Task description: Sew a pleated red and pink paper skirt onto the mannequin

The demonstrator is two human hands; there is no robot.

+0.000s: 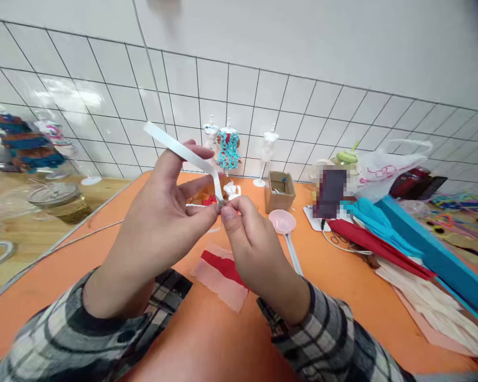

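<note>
The left hand (pixel 159 212) and right hand (pixel 255 239) meet fingertip to fingertip, both pinched shut on the lower end of a narrow white flat strip (pixel 179 148) — it rises up-left from the pinch, over the left forefinger. Below the grip lie pink and red crepe-paper pieces (pixel 223 276) on the orange table (pixel 342 276); just right, a pale pink plastic spoon (pixel 282 220).

Both hands pinch a white strip (pixel 191 155) above the orange table (pixel 334 276). The left hand (pixel 159 217) and right hand (pixel 255 244) meet at their fingertips.
</note>
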